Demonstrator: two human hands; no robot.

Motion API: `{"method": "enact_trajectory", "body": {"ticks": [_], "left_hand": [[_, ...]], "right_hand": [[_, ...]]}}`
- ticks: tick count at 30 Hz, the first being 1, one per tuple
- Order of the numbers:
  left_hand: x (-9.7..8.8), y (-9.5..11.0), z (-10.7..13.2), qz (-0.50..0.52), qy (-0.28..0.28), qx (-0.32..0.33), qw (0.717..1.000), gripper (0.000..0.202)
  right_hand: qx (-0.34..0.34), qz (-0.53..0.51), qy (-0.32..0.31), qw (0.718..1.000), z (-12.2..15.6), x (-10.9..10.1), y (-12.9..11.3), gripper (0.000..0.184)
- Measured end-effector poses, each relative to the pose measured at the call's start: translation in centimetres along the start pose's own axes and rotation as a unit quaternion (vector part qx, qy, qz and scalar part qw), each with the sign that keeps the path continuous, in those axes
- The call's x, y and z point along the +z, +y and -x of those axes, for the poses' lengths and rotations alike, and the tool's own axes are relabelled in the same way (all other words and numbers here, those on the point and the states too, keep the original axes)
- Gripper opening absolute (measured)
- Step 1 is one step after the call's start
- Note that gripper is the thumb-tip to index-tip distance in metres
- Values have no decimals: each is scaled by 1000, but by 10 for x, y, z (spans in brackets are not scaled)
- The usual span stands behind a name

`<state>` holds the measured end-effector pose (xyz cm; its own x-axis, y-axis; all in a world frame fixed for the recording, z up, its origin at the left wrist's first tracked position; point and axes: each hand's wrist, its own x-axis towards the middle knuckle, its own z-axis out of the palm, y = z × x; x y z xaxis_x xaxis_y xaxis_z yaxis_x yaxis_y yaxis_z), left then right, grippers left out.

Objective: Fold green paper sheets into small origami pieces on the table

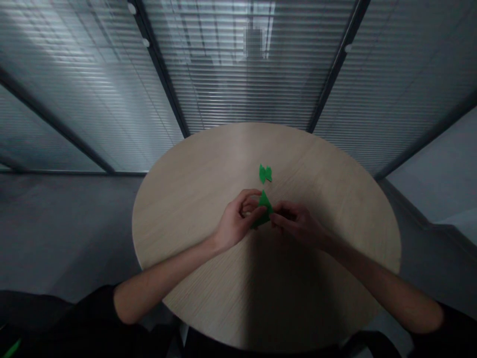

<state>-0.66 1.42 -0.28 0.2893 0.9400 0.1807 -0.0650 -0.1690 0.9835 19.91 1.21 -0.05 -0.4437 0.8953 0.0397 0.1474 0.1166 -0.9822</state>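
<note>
A folded piece of green paper is held between my two hands above the middle of the table, one pointed corner facing away from me. My left hand grips its left side, thumb on the near face and fingers behind. At the paper's right edge, my right hand pinches it with thumb and fingertips; part of that hand lies in shadow. Just beyond the paper, a small green paper shape with two wing-like halves rests on the tabletop.
The round wooden table spans the middle of the view, with my shadow across its near part. Behind it stands a glass partition with blinds and dark frames. Grey floor shows at the left.
</note>
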Motion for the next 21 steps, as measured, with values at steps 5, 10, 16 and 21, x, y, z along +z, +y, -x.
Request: {"method": "enact_trajectory", "body": {"ticks": [5,10,16,21], "left_hand": [[-2,3,2,-84,1,22,996,49],[-4,2,3,-120,10,64,991,42],[-7,2,5,-147,29,116,982,28],[-6,2,5,-111,38,123,985,16]], "right_hand": [[9,-2,-2,1000,-1,-2,-2,34],[13,-12,0,1000,-2,-3,0,33],[14,-30,3,999,-4,-4,2,36],[7,-23,23,999,-5,-3,4,38]]}}
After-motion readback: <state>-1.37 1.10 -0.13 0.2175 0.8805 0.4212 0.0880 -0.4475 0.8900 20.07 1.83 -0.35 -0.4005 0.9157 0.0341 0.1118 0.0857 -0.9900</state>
